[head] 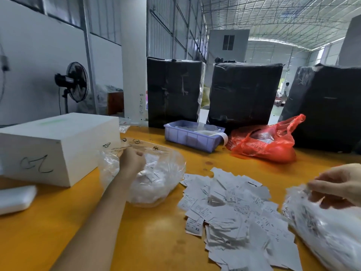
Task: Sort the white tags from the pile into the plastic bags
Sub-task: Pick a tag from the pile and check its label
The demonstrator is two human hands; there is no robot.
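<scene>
While our left hand (131, 160) curls into the mouth of the left plastic bag (156, 178) at centre left, our right hand (338, 184) pinches the right plastic bag (322, 229) at the right edge. Between them, lower centre on the counter (152, 237) and nearer the right hand, sprawls the pile of white tags (234, 216), printed, overlapping, with no clear long axis.

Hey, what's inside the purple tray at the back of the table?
The purple tray holds clear plastic and something white, with a white strip hanging over its right corner. Its front wall hides whatever lies lower down, so what is in there I cannot tell.
</scene>
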